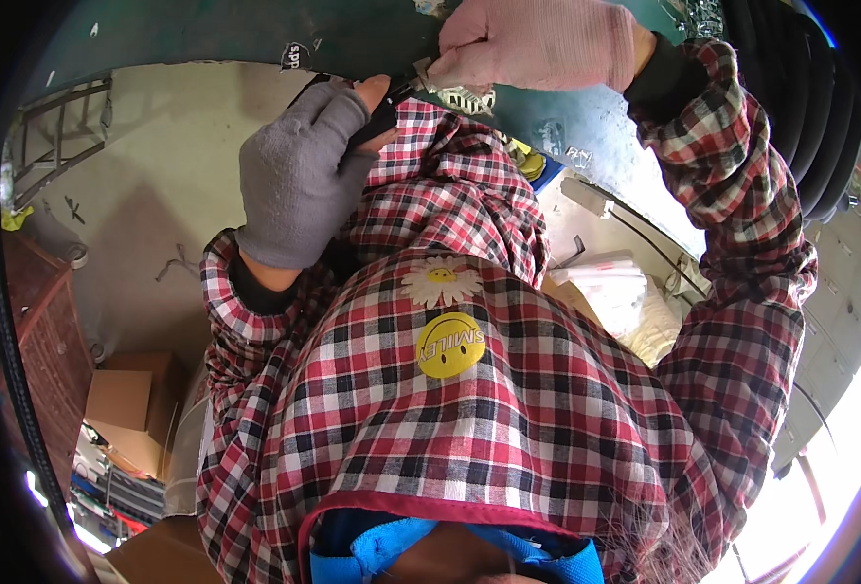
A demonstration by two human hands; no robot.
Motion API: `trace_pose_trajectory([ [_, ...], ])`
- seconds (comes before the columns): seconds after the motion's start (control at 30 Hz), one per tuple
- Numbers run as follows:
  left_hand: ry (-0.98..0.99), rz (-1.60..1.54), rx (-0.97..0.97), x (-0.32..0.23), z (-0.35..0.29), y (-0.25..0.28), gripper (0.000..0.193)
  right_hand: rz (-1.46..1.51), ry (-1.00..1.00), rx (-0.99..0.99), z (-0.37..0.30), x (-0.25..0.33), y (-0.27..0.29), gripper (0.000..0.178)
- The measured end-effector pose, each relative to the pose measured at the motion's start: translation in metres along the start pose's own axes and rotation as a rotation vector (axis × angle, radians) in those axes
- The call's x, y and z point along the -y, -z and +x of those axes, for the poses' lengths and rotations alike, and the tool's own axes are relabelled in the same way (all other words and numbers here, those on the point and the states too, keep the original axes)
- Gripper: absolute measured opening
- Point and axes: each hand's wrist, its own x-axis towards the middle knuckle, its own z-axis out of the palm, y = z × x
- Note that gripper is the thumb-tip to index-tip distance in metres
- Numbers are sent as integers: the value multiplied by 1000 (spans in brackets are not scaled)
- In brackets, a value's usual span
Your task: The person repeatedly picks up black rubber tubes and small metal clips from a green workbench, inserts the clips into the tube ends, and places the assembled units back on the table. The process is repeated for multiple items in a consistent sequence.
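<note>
My left hand (299, 170), in a grey glove with bare fingertips, is closed around a small black piece (384, 119) at the near edge of a dark green worktop (197, 34). Most of that piece is hidden by the fingers, so its kind does not show. My right hand (538, 44), in a pale pink glove, rests over the worktop edge with its fingers curled in. Between both hands, a thin dark metallic end (413, 82) meets the black piece. Whatever lies inside the right fist is covered by the glove.
Black ribbed parts (795, 107) stand stacked at the right of the worktop. Below its edge lie a clear plastic bag (615, 292) and a dark cable (649, 222). To the left are a metal frame (61, 136), a reddish-brown cabinet (51, 341) and a cardboard box (119, 399).
</note>
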Motion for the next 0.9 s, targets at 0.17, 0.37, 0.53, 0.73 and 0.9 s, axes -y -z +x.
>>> trace_pose_trajectory([
  [0.17,-15,18,-13,3,3,0,49,181,-178,72,6,2,8,40],
  [0.37,52,11,46,1,5,13,49,83,-276,153,-5,-2,35,33],
  [0.53,221,-149,-231,16,-15,53,50,36,-436,-549,-57,-39,29,31],
  [0.73,392,-294,-391,15,-85,139,38,-907,-291,-1189,-26,-50,-9,34],
  [0.9,184,-669,-655,-28,-167,222,43,430,40,-637,-2,32,-87,53],
])
